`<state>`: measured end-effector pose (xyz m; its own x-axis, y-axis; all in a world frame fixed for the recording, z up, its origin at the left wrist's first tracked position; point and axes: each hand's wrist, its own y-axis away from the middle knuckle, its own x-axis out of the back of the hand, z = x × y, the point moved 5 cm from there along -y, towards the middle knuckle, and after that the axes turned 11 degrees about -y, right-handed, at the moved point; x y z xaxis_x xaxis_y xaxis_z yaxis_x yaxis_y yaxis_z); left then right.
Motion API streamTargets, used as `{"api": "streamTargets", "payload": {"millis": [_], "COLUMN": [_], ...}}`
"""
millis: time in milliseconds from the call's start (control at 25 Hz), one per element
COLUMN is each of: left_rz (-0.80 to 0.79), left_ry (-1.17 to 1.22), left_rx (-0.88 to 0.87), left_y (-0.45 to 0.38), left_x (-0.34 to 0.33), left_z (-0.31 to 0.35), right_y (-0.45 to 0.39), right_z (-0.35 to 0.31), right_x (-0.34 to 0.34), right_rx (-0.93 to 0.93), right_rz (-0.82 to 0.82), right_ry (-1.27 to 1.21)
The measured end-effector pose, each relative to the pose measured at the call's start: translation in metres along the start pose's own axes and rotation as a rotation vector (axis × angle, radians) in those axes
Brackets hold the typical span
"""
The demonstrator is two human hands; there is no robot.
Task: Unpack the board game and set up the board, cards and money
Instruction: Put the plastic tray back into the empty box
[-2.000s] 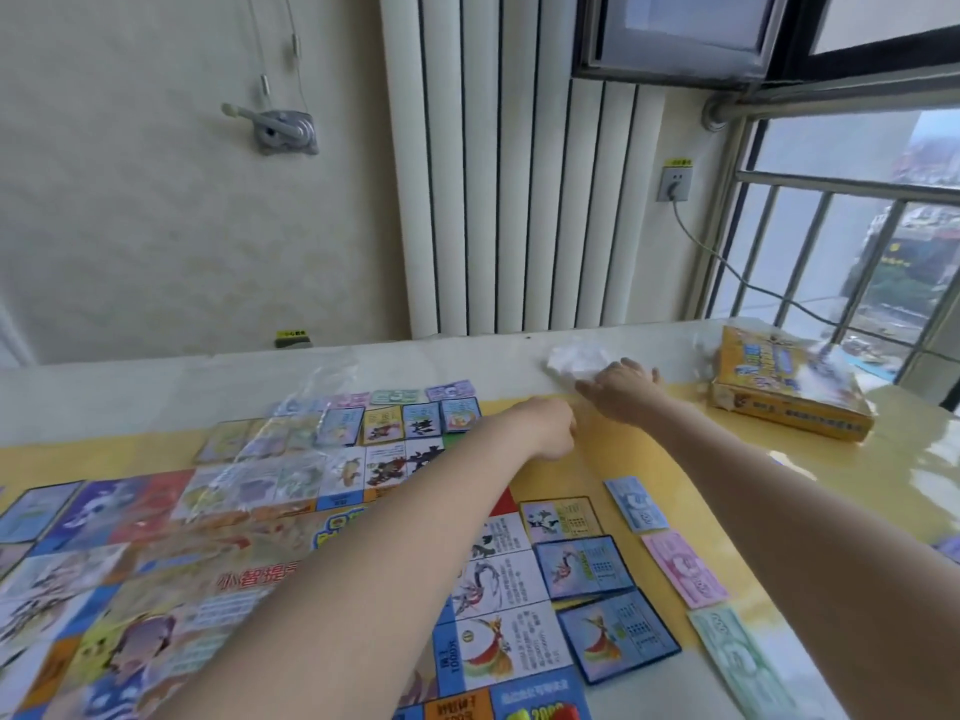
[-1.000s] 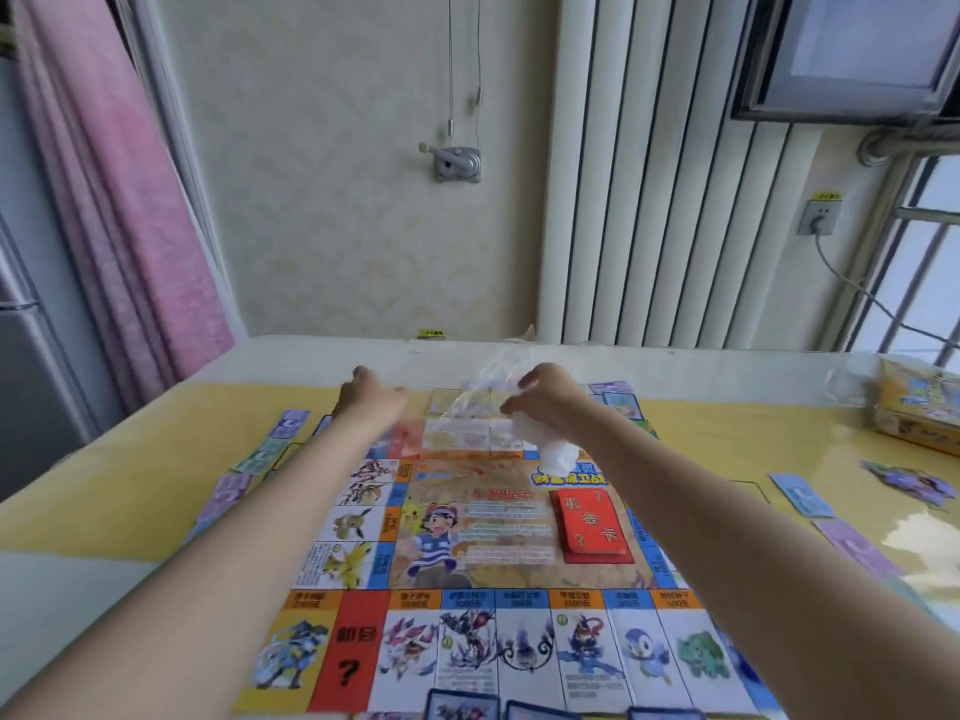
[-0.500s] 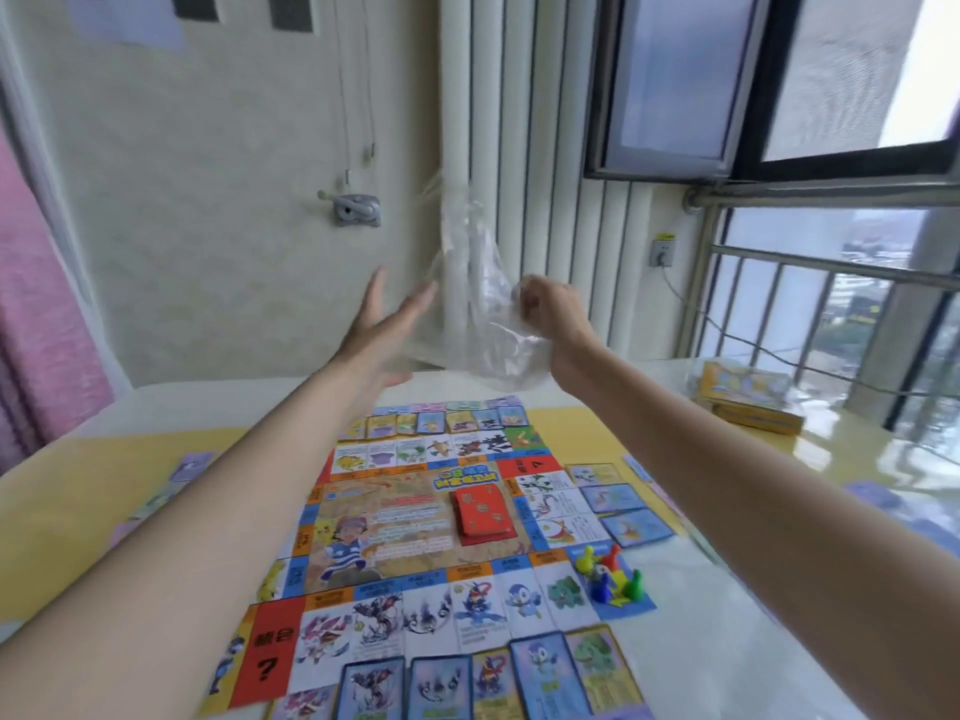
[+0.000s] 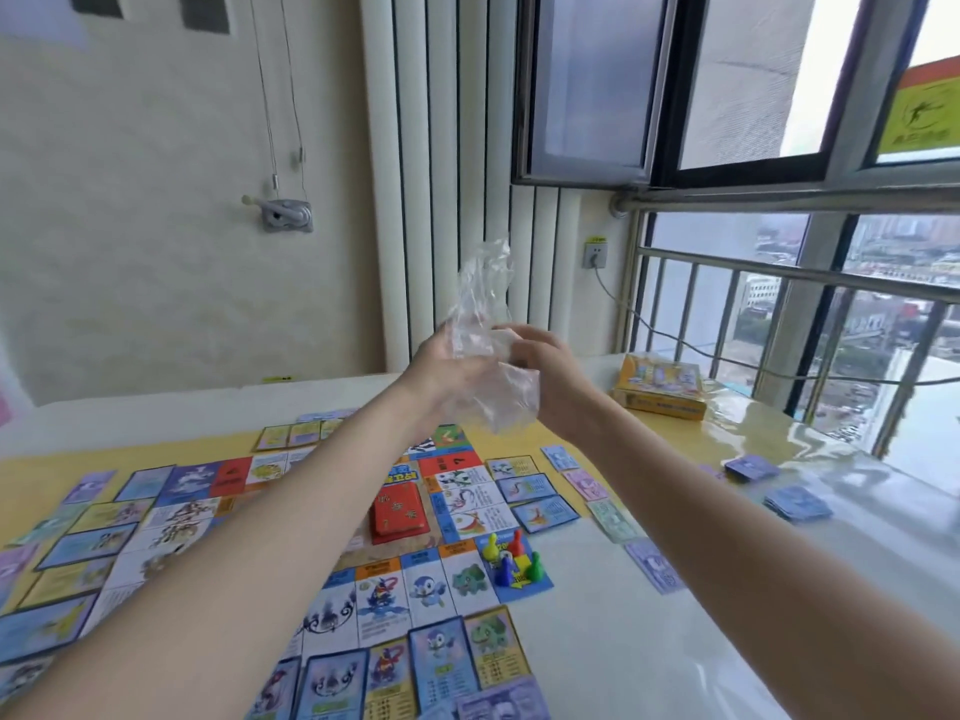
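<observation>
Both my hands are raised above the table and hold a crumpled clear plastic bag [image 4: 480, 304] between them. My left hand [image 4: 441, 371] grips its lower part from the left; my right hand [image 4: 545, 371] pinches it from the right. Below lies the colourful game board [image 4: 415, 584] with a red card deck [image 4: 397, 514] at its centre and coloured pawns [image 4: 511, 556] on its right corner. Property cards [image 4: 540, 488] line the board's edges. Paper money [image 4: 608, 517] lies in a row to the right. The yellow game box [image 4: 660, 392] sits at the far right.
Two small stacks of purple cards [image 4: 795, 504] lie on the glossy table [image 4: 649, 641] to the right. A radiator [image 4: 431, 174] and a wall stand behind the table; a barred window [image 4: 831, 304] runs along the right.
My left hand, open beside the bag half a second ago, has closed in and now grips it. Earlier both hands lifted the bag off the board. The view has shifted right.
</observation>
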<state>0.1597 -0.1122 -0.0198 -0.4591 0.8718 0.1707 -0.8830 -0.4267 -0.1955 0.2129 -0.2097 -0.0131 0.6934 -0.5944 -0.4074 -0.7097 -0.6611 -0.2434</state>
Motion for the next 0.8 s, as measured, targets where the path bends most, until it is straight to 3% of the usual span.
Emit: {"api": "streamTargets", "payload": {"millis": [80,240,520,680,800], "left_rz": [0.05,0.155,0.165,0.485,0.521], "left_ry": [-0.092,-0.192,-0.083,-0.349,-0.326], "left_rx": [-0.01,0.03,0.246,0.154,0.029], "left_y": [-0.003,-0.005,0.007,0.018,0.03], "left_x": [-0.003,0.012,0.035,0.068,0.078], "left_z": [-0.001,-0.007,-0.019,0.001,0.023], "right_y": [0.004,-0.005,0.008,-0.002,0.007], "right_z": [-0.002,-0.005,0.026,0.032,0.023], "right_x": [-0.005,-0.006,-0.03,-0.053,-0.086], "right_rx": [0.094,0.194,-0.067,-0.136,-0.183], "right_rz": [-0.043,0.023,-0.05,-0.108,-0.097], "right_ry": [0.232,0.685,0.463,0.383,0.192]}}
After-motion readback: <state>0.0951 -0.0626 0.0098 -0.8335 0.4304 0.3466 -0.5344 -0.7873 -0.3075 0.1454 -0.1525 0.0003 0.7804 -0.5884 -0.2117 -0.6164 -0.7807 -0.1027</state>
